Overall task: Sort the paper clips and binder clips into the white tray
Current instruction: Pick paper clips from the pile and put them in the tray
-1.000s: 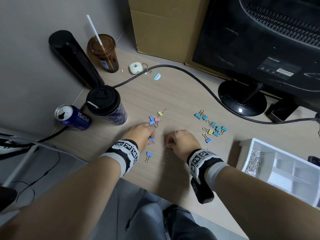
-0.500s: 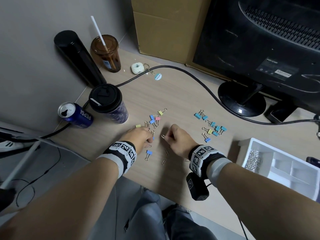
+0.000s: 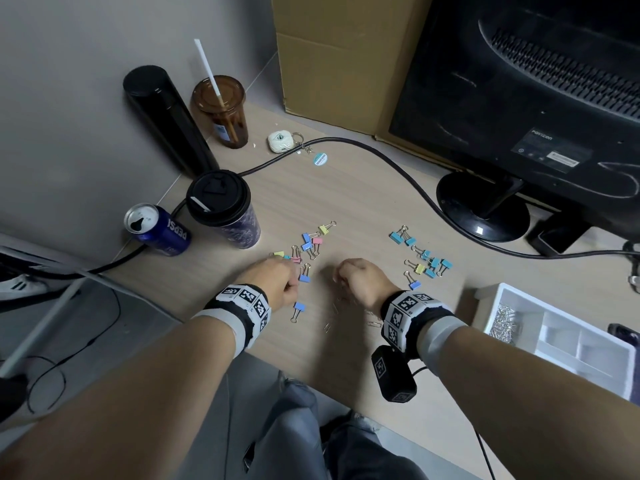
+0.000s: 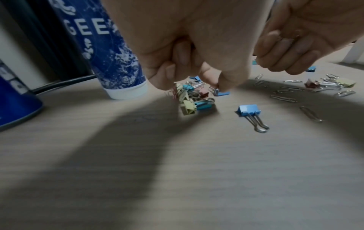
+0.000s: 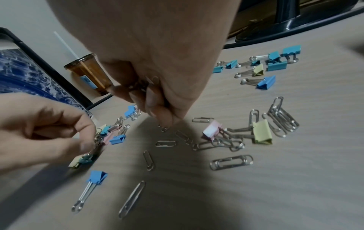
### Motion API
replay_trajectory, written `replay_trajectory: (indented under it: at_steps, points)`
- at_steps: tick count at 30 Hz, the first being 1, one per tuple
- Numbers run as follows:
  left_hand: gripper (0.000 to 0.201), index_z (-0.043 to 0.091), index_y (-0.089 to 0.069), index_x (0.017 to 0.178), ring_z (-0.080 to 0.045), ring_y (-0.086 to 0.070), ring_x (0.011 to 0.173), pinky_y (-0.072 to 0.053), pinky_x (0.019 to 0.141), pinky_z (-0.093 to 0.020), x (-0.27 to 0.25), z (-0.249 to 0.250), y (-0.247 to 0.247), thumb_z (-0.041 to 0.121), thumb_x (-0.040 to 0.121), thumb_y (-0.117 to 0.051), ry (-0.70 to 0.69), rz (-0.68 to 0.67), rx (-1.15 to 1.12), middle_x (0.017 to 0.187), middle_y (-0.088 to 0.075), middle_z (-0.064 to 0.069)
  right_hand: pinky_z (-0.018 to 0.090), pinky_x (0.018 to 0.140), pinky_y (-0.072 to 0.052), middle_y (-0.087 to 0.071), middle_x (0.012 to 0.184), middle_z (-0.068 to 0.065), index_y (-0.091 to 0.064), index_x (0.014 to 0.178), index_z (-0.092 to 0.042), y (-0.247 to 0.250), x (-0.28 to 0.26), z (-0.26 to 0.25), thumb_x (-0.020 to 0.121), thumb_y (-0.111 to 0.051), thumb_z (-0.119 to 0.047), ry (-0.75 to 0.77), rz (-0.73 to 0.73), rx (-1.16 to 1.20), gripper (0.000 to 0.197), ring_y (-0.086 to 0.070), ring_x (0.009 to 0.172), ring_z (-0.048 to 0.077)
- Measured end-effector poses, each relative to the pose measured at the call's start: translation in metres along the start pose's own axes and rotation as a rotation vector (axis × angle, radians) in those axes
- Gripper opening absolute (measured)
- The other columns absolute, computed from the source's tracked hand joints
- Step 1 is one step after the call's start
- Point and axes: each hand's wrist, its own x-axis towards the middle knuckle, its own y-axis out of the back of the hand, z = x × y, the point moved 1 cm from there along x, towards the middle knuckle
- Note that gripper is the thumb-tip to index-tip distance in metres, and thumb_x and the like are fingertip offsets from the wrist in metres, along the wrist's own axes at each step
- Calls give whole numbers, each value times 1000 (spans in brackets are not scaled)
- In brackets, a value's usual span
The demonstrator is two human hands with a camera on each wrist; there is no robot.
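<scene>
Coloured binder clips lie in a left cluster (image 3: 308, 242) and a right cluster (image 3: 426, 258). My left hand (image 3: 291, 282) is at the left cluster, fingers curled, pinching the wire handles of bunched binder clips (image 4: 197, 105) (image 5: 94, 144). A single blue binder clip (image 3: 298, 309) lies just beside it. My right hand (image 3: 341, 277) has its fingers curled round several paper clips (image 5: 149, 84), and its fingertips touch the desk among loose paper clips (image 5: 230, 161). The white tray (image 3: 561, 323) sits at the right, with paper clips (image 3: 504, 322) in its left compartment.
A dark tumbler (image 3: 223, 209) and a Pepsi can (image 3: 157, 228) stand left of the clips. A black cable (image 3: 398, 171) crosses the desk behind them to the monitor stand (image 3: 481, 209). A cardboard box (image 3: 346, 57) is at the back. The desk's front edge runs under my wrists.
My left hand drew back slightly toward me, uncovering a yellow clip in the left cluster. The right hand shifted a little left and away among the paper clips.
</scene>
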Motion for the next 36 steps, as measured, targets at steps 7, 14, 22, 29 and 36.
replay_trajectory:
  at_steps: [7, 14, 22, 29, 36]
  points:
    - [16, 12, -52, 93, -31, -60, 92, -42, 72, -36, -4, -24, 5, 25, 96, -43, 130, 137, -107, 100, -61, -9, 30, 81, -45, -63, 85, -3, -69, 85, -20, -12, 16, -19, 102, -43, -50, 56, -9, -159, 44, -56, 83, 18]
    - [22, 8, -56, 97, -33, -60, 92, -38, 68, -35, 3, -39, -1, 22, 99, -39, 110, 126, -159, 98, -63, -12, 27, 85, -43, -69, 117, 8, -68, 109, -11, -34, 44, -29, 102, -38, -23, 105, 140, -314, 33, -61, 110, 28]
    - [32, 5, -63, 100, -35, -63, 93, -46, 72, -39, 8, -53, 0, 27, 102, -41, 152, 134, -134, 99, -68, -15, 31, 71, -55, -73, 79, 0, -74, 81, -19, -44, 59, -40, 87, -65, -49, 153, 251, -621, 32, -67, 82, 21]
    - [30, 6, -63, 93, -36, -63, 86, -43, 65, -36, 8, -61, 0, 28, 100, -44, 169, 124, -114, 92, -68, -16, 29, 63, -48, -71, 76, 4, -76, 77, -17, -46, 64, -46, 87, -65, -34, 155, 200, -619, 23, -65, 78, 24]
    - [30, 8, -63, 93, -33, -64, 85, -42, 63, -34, 10, -51, 4, 28, 100, -41, 153, 111, -126, 92, -69, -13, 22, 67, -39, -63, 74, -4, -71, 82, -19, -29, 58, -41, 91, -62, -33, 99, 259, -455, 19, -60, 78, 20]
